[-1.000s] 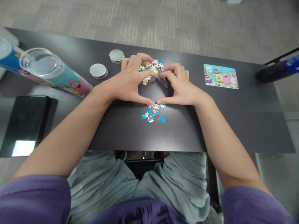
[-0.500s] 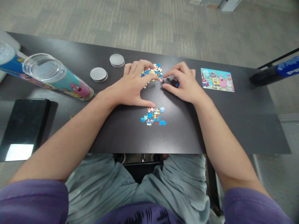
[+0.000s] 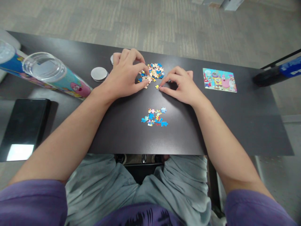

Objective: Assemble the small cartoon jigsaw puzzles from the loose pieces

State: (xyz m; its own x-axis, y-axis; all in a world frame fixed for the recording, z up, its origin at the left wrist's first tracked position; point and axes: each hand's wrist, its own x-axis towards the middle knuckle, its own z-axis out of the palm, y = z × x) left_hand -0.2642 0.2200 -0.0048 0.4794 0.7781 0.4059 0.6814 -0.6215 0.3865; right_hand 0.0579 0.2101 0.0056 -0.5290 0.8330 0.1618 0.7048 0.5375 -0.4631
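A heap of jigsaw puzzle pieces [image 3: 155,71] lies near the table's far edge, some picture side up and others showing pale backs. My left hand [image 3: 127,72] rests at the heap's left side, fingers curved and apart, thumb at its near edge. Just right of the heap, my right hand [image 3: 180,84] pinches a small yellow puzzle piece [image 3: 157,87] between thumb and forefinger. Closer to me is a smaller, loose group of mostly blue puzzle pieces [image 3: 151,116].
A cartoon picture card [image 3: 219,80] lies at the right on the dark table [image 3: 249,125]. White discs [image 3: 99,74] sit left of my left hand. Farther left are a cartoon-printed tube [image 3: 70,83] and a black flat device [image 3: 24,125]. A blue-and-black object [image 3: 277,73] stands at the far right.
My left hand has moved left and away from me, uncovering more of the heap. My right hand has shifted slightly left and nearer, and a yellow piece now shows at its fingertips.
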